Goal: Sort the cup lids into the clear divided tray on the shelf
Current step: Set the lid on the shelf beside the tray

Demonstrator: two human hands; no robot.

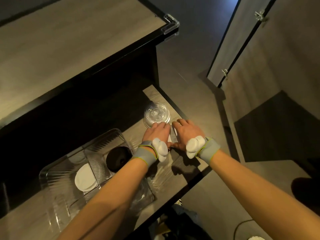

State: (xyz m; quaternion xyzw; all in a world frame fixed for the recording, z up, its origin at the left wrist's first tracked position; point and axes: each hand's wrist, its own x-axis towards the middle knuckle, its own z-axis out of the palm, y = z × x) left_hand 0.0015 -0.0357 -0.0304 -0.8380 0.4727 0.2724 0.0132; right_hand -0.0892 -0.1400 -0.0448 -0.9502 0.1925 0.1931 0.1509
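Head view, looking down on a lower shelf (174,181) beneath a wider upper shelf (69,40).

Clear ribbed divided tray (57,181) at the left of the lower shelf. White lids (85,179) stacked flat in one left compartment. Black lid (117,159) in the compartment just to the right of it, partly hidden by the left wrist. Further clear material in the near compartments under the left forearm; contents not readable.

Stack of clear lids (156,116) on the shelf surface beyond the tray, towards the far right corner, outside the tray.

Left hand (156,134) palm down, fingertips at the near rim of the clear lids; contact probable but not confirmable. Left fingers (160,126) pressed together, slightly curled. Nothing visibly pinched.

Right hand (187,134) palm down just beside the left hand, over a white flat item (173,137) visible in the gap between the hands; identity of the item not determinable. Right fingers (181,122) loosely spread, curved downwards; thumb extended towards the left hand. Grip on the white item: cannot tell.

Grey wristband (145,155) with a white sensor pod on the left wrist; matching wristband (208,149) on the right.

Clear corner guard (171,23) on the upper shelf corner. Hinged door (242,40) at upper right.
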